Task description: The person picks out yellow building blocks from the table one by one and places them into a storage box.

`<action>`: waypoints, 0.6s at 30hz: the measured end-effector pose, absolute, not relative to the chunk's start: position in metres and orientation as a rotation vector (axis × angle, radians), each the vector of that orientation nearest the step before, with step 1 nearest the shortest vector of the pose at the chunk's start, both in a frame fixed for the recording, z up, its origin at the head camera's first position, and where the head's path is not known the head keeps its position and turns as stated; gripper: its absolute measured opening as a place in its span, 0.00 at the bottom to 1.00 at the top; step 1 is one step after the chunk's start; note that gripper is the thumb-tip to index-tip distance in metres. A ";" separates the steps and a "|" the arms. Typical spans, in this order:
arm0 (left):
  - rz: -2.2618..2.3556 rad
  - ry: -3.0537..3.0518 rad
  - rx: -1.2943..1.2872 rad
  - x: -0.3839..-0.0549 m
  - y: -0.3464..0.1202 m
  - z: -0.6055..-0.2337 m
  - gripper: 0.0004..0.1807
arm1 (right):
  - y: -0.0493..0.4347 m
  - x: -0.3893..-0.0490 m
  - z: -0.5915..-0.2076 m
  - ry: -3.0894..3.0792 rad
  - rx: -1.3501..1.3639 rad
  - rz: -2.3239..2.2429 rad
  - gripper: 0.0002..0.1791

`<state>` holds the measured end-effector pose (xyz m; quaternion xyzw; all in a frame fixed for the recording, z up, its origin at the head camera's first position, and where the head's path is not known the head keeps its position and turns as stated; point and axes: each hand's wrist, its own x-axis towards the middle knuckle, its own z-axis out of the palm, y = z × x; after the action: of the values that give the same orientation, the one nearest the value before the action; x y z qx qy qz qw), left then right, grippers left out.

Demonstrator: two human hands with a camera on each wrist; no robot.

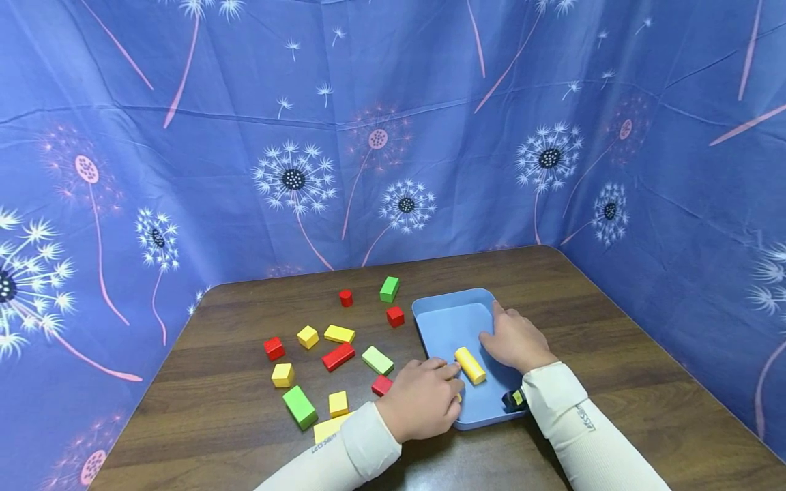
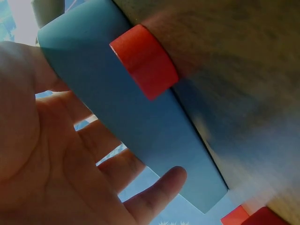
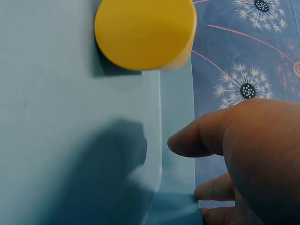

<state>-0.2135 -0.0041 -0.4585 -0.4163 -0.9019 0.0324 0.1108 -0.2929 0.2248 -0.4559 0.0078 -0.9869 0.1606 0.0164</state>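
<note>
A shallow blue tray (image 1: pixel 451 317) lies on the table between my two hands, with a yellow cylinder (image 1: pixel 470 365) lying inside it. My left hand (image 1: pixel 424 399) reaches over the tray's left wall, most fingertips hidden behind it, while the little finger (image 2: pixel 157 194) shows outside. A small bit of yellow (image 1: pixel 458 397) peeks out beside those fingertips; what it belongs to is hidden. At the tray's right wall my right hand (image 1: pixel 516 339) holds the rim, thumb (image 3: pixel 192 140) on the inner side and fingers (image 3: pixel 216 190) at the outer side.
Left of the tray lie several loose blocks, among them a green block (image 1: pixel 300 408), a red block (image 1: pixel 338 356), a pale green block (image 1: pixel 377 360) and a yellow cube (image 1: pixel 283 375). A red block (image 2: pixel 144 62) stands close by the tray's outer wall. Patterned blue cloth (image 1: pixel 344 136) hangs behind the table.
</note>
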 end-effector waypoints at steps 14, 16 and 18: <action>0.082 -2.657 -1.234 -0.217 -0.005 -0.459 0.18 | 0.225 -0.295 -0.457 -3.044 0.056 0.510 0.47; 0.079 -2.659 -1.234 -0.218 -0.005 -0.459 0.18 | 0.225 -0.296 -0.456 -3.049 0.055 0.514 0.47; 0.080 -2.659 -1.236 -0.219 -0.005 -0.460 0.18 | 0.225 -0.296 -0.455 -3.060 0.050 0.516 0.47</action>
<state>-0.2186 -0.0055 -0.4597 -0.4192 -0.9015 0.0273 0.1040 -0.2961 0.2254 -0.4553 0.0162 -0.9858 0.1663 0.0192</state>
